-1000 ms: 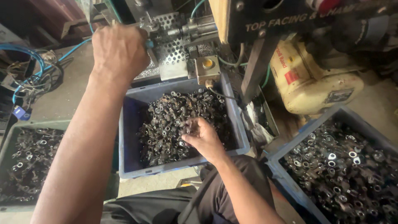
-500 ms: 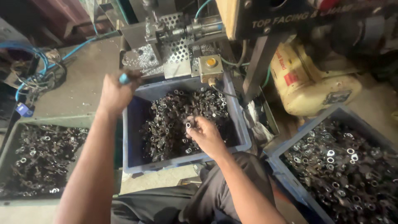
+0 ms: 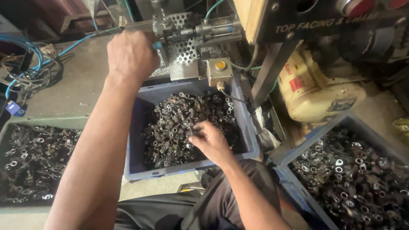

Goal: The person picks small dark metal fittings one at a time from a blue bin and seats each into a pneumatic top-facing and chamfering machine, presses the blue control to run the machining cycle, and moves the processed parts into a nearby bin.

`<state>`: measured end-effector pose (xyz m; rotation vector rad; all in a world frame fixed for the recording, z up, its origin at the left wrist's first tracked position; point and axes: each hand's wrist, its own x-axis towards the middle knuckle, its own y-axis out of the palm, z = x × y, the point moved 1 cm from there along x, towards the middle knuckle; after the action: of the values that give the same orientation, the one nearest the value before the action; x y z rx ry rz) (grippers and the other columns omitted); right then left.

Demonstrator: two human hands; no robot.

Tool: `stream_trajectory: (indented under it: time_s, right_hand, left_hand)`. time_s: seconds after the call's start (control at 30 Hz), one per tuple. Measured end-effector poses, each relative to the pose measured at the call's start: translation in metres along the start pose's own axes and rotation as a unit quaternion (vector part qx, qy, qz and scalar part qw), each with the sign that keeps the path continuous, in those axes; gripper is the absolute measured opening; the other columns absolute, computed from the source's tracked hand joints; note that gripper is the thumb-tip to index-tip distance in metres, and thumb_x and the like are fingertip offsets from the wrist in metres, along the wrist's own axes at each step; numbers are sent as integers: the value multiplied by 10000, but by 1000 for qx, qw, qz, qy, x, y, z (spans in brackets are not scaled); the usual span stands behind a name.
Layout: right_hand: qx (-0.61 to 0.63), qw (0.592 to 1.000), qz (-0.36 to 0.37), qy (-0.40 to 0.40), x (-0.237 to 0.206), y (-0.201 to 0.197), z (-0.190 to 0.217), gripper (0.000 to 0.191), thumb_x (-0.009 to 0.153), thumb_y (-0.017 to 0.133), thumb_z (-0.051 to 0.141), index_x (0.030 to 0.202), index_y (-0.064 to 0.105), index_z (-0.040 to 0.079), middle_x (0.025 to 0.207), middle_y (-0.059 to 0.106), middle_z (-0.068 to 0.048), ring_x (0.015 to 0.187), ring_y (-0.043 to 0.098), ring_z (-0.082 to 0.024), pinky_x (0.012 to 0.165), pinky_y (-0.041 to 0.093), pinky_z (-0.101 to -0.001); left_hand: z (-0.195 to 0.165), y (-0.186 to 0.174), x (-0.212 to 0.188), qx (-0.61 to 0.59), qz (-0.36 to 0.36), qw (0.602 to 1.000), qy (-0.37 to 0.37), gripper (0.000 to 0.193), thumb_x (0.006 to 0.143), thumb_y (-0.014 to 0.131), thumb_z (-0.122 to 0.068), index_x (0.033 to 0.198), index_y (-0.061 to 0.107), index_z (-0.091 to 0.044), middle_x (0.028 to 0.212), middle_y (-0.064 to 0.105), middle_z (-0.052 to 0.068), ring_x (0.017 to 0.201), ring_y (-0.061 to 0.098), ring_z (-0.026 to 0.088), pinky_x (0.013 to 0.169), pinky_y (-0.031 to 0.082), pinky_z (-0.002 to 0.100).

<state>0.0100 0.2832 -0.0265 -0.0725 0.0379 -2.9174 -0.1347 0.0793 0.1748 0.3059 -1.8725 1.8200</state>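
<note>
My left hand (image 3: pixel 131 56) is raised at the machine's perforated metal fixture (image 3: pixel 183 47), fingers closed around a small blue-tipped tool or handle (image 3: pixel 157 44). My right hand (image 3: pixel 209 140) reaches down into the middle blue crate (image 3: pixel 140 170), fingers curled among dark oily metal ring parts (image 3: pixel 174 123); whether it holds one I cannot tell. My knee in dark trousers shows below the crate.
A green crate (image 3: pixel 30 121) of similar parts sits at left, another blue crate (image 3: pixel 315 140) of parts at right. A yellow push-button box (image 3: pixel 220 70) hangs above the middle crate. A cream motor housing (image 3: pixel 315 91) stands right of it. Blue hoses and wires (image 3: pixel 25 64) lie far left.
My left hand went down toward the crate edge half a second ago and is now back up at the fixture. My right hand stayed in the middle crate, shifting slightly.
</note>
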Motion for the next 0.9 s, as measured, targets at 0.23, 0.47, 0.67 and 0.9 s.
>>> stream_trajectory:
  time_s: [0.23,0.47,0.67,0.9]
  right_hand:
    - [-12,1000,6,6,-3,0,5,223,902,711,94,1107,677,13,971,761,-58,819,726,-108,729,587,-256]
    - [109,993,4,43,2,-5,-9,136,940,706,69,1052,711,-7,918,753,-53,767,679,-95,635,517,-234]
    - [135,988,-13,67,2,-9,-14,185,939,661,80,1097,723,7,950,766,-45,792,702,-95,680,545,-237]
    - [211,973,-59,78,21,-6,5,212,943,629,63,1133,678,-17,1019,753,-94,853,727,-167,754,587,-292]
  left_hand:
    - [0,19,12,-125,30,991,-26,160,830,742,-201,951,804,-115,855,749,192,809,732,367,746,566,451]
    - [47,53,-89,-333,29,938,-91,231,870,765,-164,1071,769,-51,959,761,198,897,757,319,818,564,401]
    - [52,93,-185,-302,1,941,-151,259,887,744,-178,1116,748,-57,989,744,223,933,731,401,816,577,443]
    - [51,99,-191,-304,-7,943,-138,253,902,697,-155,1133,740,-63,1023,739,216,945,707,416,816,572,466]
